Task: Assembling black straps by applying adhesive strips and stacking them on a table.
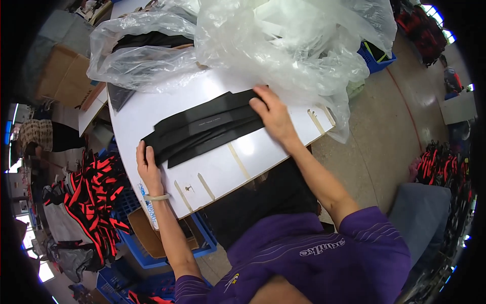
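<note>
A layered stack of long black fabric pieces (202,121) lies slanted across the white tabletop, with a small line of pale print on an upper piece. The layers are fanned unevenly along the near side. At its left end, my left hand (149,167) grips the edge, thumb toward the cloth and fingers along the outer side. My right hand (275,116) holds the far right end, its thumb on top and its fingers bent over the far edge; the fingertips are partly hidden and slightly blurred.
Large clear plastic bags (283,40) cover the table's far side, one with dark material inside. Pale tape strips (238,161) mark the white table (263,152). Left are a blue crate (152,261), black-and-red garments (96,202) and a cardboard box (66,73). A person (43,136) stands farther left.
</note>
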Demonstrator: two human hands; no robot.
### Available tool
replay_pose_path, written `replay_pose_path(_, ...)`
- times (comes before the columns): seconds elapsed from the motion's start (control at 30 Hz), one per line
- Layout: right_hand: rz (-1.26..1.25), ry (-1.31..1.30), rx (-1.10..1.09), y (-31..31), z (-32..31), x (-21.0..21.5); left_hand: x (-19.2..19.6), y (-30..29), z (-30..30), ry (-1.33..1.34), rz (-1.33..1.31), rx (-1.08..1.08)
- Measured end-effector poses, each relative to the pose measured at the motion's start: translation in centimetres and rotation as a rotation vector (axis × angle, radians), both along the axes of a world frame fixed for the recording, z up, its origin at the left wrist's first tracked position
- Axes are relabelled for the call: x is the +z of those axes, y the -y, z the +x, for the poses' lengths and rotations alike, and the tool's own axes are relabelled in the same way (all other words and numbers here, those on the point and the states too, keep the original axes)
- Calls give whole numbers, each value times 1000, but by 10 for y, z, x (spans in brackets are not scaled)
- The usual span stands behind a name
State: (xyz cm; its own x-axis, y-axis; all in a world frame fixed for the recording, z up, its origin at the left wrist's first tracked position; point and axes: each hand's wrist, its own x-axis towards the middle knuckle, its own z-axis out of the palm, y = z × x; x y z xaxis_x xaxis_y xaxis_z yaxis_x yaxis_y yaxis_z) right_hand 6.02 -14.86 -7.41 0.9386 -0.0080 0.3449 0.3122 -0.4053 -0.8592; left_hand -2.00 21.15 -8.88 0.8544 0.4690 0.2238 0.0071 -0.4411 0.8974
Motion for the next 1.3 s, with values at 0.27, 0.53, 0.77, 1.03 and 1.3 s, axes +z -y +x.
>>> replay_pose_path(0.27, 73, -169, -116, 19, 18, 14, 14, -17, 15, 62, -202, 199)
replay_pose_path(0.53, -76, 10, 170, -34, 36, 4, -6, -34, 40, 3, -116, -22)
replay_pose_path(0.77, -65, 97, 193, -52, 40, 3, 14, -75, 79, -67, 149, -75)
replay_pose_path(1.03, -129, 179, 166, -57, 35, 2, 17, -69, 69, -166, -9, -391)
replay_pose_path(1.3, -411, 310, 180, -61, 39, -8, 37, -40, 26, -194, 217, -427)
